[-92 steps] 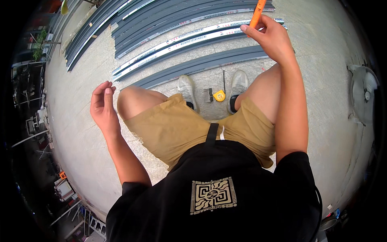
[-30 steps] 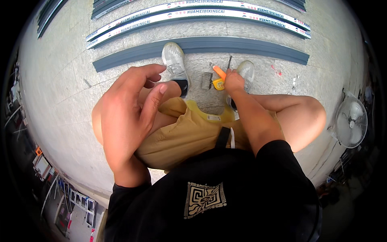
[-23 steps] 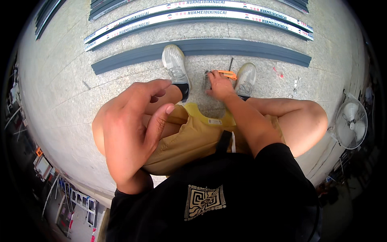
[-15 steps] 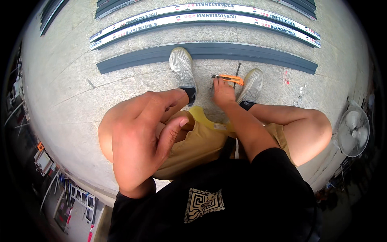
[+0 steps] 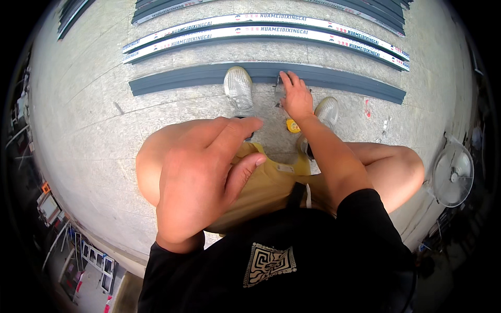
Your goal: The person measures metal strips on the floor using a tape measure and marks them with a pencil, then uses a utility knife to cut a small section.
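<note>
I crouch over a paved floor. My right hand (image 5: 296, 97) reaches down between my two grey shoes (image 5: 239, 88), its fingers stretched out flat and apart on the near edge of a long dark grey metal profile (image 5: 172, 81). A thin dark tool (image 5: 276, 92) lies right by its fingertips. Anything under the palm is hidden. Just below the wrist a small yellow tape measure (image 5: 293, 125) lies on the floor. My left hand (image 5: 201, 177) is close to the camera, resting on my left knee with its fingers loose and apart, holding nothing.
More long profiles (image 5: 261, 26), some with white film, lie in rows beyond the grey one. A standing fan (image 5: 453, 175) is at the right. Small red scraps (image 5: 367, 107) lie by the right shoe. Racks and clutter (image 5: 49, 206) line the left edge.
My right hand set the orange knife down on the floor between my shoes and has moved forward onto the grey profile. The knife is no longer in sight. My left hand stays on my knee.
</note>
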Available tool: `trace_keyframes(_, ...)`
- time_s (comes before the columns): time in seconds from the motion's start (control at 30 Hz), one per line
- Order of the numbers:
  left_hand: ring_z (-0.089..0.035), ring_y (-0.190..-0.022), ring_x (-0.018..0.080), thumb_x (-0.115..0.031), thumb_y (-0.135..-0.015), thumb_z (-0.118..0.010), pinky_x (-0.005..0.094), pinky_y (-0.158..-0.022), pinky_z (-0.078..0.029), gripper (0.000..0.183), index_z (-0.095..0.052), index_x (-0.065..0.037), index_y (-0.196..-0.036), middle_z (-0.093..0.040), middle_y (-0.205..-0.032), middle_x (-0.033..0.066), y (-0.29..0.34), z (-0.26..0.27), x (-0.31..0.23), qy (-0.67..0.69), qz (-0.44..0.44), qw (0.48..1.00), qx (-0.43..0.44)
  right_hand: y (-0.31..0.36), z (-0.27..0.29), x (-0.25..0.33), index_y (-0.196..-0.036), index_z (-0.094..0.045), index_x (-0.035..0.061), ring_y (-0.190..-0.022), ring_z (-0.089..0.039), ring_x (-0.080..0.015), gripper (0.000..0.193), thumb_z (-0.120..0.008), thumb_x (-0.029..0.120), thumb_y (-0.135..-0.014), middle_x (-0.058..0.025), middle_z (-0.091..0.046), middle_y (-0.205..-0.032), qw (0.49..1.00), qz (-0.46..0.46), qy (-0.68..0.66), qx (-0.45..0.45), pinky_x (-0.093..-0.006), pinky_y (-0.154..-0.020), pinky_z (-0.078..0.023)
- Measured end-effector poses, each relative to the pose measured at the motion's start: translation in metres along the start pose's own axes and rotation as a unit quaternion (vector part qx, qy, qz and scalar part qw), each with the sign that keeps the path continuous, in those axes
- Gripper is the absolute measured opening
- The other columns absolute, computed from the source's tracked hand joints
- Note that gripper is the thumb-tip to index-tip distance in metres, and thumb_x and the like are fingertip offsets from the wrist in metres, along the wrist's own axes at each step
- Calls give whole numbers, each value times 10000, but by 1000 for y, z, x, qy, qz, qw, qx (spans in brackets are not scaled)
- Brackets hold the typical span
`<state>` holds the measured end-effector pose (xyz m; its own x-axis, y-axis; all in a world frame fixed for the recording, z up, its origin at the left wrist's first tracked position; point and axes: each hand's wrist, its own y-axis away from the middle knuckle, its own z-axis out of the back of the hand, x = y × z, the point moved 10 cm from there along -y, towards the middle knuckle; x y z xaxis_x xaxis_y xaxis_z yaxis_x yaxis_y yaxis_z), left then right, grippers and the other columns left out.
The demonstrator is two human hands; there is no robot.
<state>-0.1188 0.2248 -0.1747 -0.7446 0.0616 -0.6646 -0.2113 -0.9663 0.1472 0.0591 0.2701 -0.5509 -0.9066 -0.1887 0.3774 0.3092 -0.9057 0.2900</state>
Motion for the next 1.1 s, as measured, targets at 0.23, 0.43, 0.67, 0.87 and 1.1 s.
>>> trace_keyframes(0.23,-737,-948,364,-177,-897,-892,470,-828,-591,440,-752,-71,-1300,-746,-1031,120,2,0,5,24,-6,1000,11,-24,-4,-17,-1688,-459,274,-1476,-574,-312,968,-930,164,-850,-63,-507,-1722,999,-20,40,9,-458,-1174,-564)
trace_keyframes(0.43,-748,-967,369,-86,-819,-909,447,-861,-603,514,-756,-38,-1308,-783,-1096,136,2,10,2,15,3,999,28,-32,-3,-6,-1685,-462,261,-1475,-582,-314,978,-942,163,-840,-62,-495,-1735,1000,11,15,1,-439,-1204,-542)
trace_keyframes(0.67,-734,-928,343,-198,-849,-906,452,-809,-575,523,-754,-88,-1337,-756,-1048,105,4,11,8,38,-28,999,21,-39,1,-14,-1684,-463,257,-1478,-585,-331,961,-936,165,-853,-64,-504,-1726,1000,13,-13,-19,-453,-1217,-532)
trace_keyframes(0.87,-730,-919,334,-226,-869,-892,447,-812,-575,519,-750,-89,-1349,-751,-1046,94,8,14,12,20,-27,999,18,-45,0,4,-1676,-475,250,-1510,-555,-337,948,-940,166,-853,-92,-490,-1732,998,20,48,21,-449,-1226,-527)
trace_keyframes(1.1,-729,-909,321,-248,-869,-892,436,-797,-574,542,-745,-90,-1366,-753,-1052,92,8,8,8,19,-25,999,26,-51,-5,4,-1680,-466,241,-1549,-509,-328,984,-963,185,-833,-97,-486,-1735,996,-1,74,44,-462,-1241,-505)
